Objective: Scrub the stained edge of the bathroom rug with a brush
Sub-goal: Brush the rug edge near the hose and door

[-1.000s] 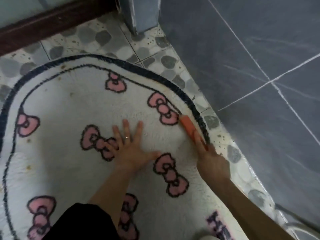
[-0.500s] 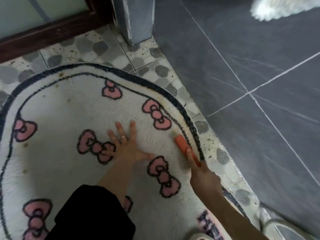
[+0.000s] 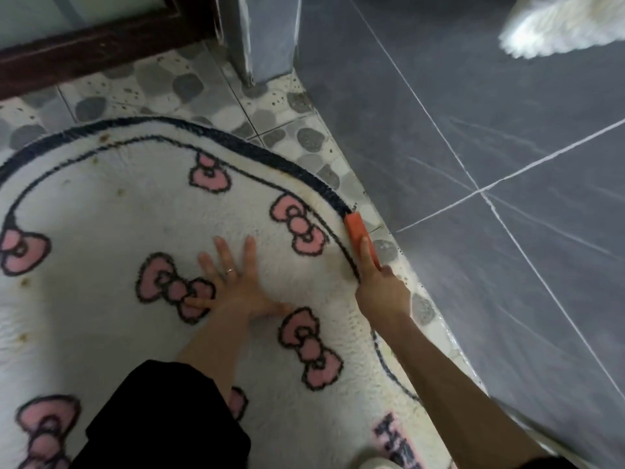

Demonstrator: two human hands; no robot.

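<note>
Head view: the left hand [image 3: 233, 286] lies flat, fingers spread wide, on the white bow-patterned rug [image 3: 101, 214]. To its right, the right hand [image 3: 380, 292] grips the orange brush [image 3: 358, 231], forefinger laid along its back. The brush sits on the rug's dark border [image 3: 304, 171] just ahead of the right hand, beside the pebble-patterned floor [image 3: 304, 140].

Our right hand [image 3: 382, 294] hides the brush [image 3: 357, 230] handle; bristles under our forefinger are unseen. Beyond the fingertips, white fur [image 3: 568, 25] is cropped.
</note>
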